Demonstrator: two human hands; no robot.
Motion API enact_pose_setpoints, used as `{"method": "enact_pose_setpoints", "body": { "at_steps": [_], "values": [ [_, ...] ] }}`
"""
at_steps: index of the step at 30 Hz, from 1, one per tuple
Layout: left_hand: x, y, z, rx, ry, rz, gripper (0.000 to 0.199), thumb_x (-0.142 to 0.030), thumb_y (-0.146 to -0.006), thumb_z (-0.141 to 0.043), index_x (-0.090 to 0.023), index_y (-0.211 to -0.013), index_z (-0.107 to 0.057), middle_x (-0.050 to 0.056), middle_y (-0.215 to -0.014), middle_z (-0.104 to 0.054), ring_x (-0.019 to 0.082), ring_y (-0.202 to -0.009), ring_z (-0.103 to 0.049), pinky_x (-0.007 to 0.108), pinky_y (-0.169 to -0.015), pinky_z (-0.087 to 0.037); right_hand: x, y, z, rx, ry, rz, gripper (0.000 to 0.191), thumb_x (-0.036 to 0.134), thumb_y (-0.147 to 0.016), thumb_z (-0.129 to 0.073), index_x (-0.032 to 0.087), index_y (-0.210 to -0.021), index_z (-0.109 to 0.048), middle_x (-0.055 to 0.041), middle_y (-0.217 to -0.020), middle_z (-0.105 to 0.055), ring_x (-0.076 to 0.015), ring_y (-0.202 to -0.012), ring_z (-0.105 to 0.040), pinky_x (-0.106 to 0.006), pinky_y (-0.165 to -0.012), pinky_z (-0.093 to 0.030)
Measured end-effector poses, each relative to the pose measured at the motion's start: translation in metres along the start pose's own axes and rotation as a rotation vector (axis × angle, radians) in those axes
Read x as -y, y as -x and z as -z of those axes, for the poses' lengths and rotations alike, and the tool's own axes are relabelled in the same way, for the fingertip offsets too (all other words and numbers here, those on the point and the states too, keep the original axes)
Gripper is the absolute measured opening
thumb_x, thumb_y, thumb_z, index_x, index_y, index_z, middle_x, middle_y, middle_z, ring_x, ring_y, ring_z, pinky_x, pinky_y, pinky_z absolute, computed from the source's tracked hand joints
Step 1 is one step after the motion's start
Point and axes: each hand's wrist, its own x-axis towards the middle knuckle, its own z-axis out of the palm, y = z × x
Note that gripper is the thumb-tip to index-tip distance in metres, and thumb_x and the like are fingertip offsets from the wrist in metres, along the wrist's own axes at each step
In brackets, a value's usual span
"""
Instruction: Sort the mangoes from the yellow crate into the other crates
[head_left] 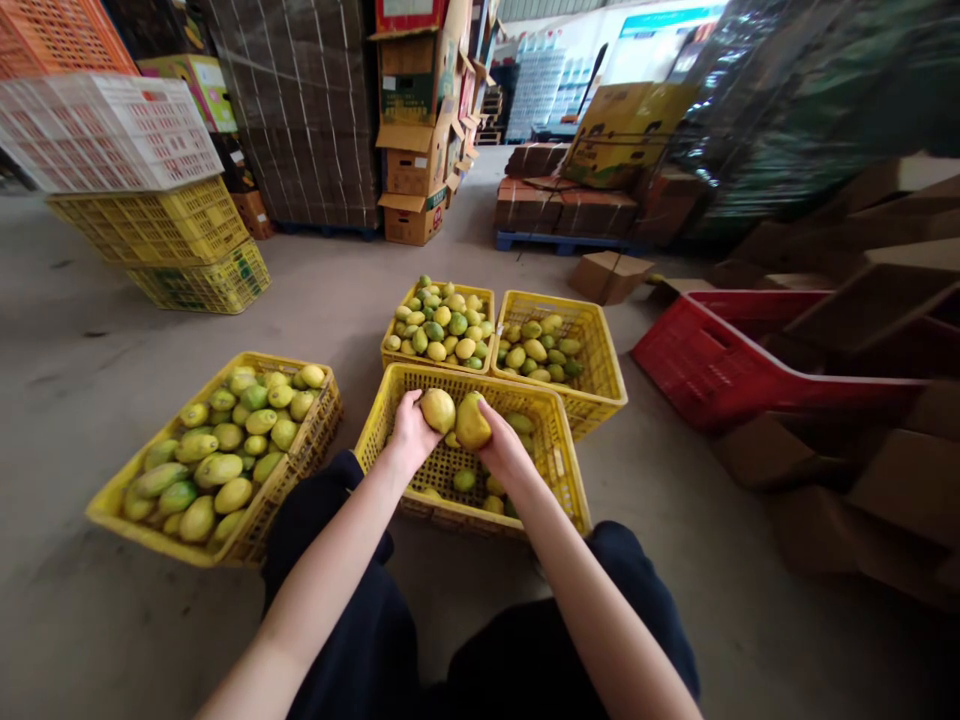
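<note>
Over the middle yellow crate (571, 478), my left hand (412, 432) is closed around a yellow lemon (438, 411). Close beside it, my right hand (504, 440) grips a larger greenish-yellow lemon (472, 421). Several lemons (464, 481) lie in the crate below, mostly on its right side and near the front. A full crate of green and yellow lemons (219, 468) stands to the left. Behind the middle crate, a heaped crate (437, 366) and a partly filled crate (600, 375) stand side by side.
Stacked crates (157, 222) rise at the back left. A red crate (705, 365) and a pile of cardboard boxes (892, 480) occupy the right. Farther back are wrapped pallets, stacked cartons (411, 172) and a blue pallet (555, 243). My knees flank the middle crate's front.
</note>
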Motion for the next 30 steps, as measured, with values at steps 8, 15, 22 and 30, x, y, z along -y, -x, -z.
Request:
{"method": "enact_pose_setpoints", "body": {
  "at_steps": [8, 15, 22, 30],
  "values": [
    [-0.008, 0.007, -0.010, -0.048, 0.027, -0.098, 0.011, -0.027, -0.084, -0.053, -0.021, -0.086, -0.062, 0.003, -0.088, -0.068, 0.018, -0.089, -0.063, 0.027, -0.074, -0.053, 0.018, 0.005, 0.003, 0.084, -0.075, -0.094, 0.033, 0.047, -0.068, -0.065, 0.022, -0.089, -0.060, -0.0072, -0.083, -0.071, -0.0277, -0.084, -0.068, -0.043, -0.068, -0.059],
    [-0.011, 0.019, -0.014, 0.026, 0.196, -0.012, 0.030, -0.046, -0.078, -0.061, -0.018, -0.087, -0.063, 0.003, -0.070, -0.061, 0.017, -0.074, -0.062, 0.028, -0.067, -0.054, 0.018, 0.011, -0.002, 0.029, -0.280, -0.073, 0.034, 0.057, -0.070, -0.063, 0.025, -0.080, -0.059, -0.0017, -0.072, -0.067, -0.0201, -0.061, -0.063, -0.036, -0.057, -0.055],
    [-0.010, 0.014, -0.007, 0.033, 0.463, -0.054, 0.012, -0.028, -0.084, -0.053, -0.020, -0.090, -0.060, 0.004, -0.082, -0.064, 0.015, -0.085, -0.065, 0.025, -0.074, -0.056, 0.028, 0.011, 0.009, 0.106, -0.496, 0.036, 0.039, 0.059, -0.072, -0.060, 0.023, -0.087, -0.063, -0.0068, -0.088, -0.070, -0.0288, -0.097, -0.064, -0.048, -0.086, -0.052],
    [-0.001, 0.010, 0.014, -0.019, 0.454, 0.146, 0.017, -0.027, -0.081, -0.047, -0.017, -0.090, -0.057, 0.004, -0.075, -0.060, 0.011, -0.064, -0.061, 0.014, -0.046, -0.049, 0.040, 0.015, 0.024, 0.009, -0.805, -0.028, 0.034, 0.034, -0.080, -0.049, 0.023, -0.110, -0.059, -0.0063, -0.096, -0.071, -0.0189, -0.077, -0.066, -0.026, -0.051, -0.055]
  ]
}}
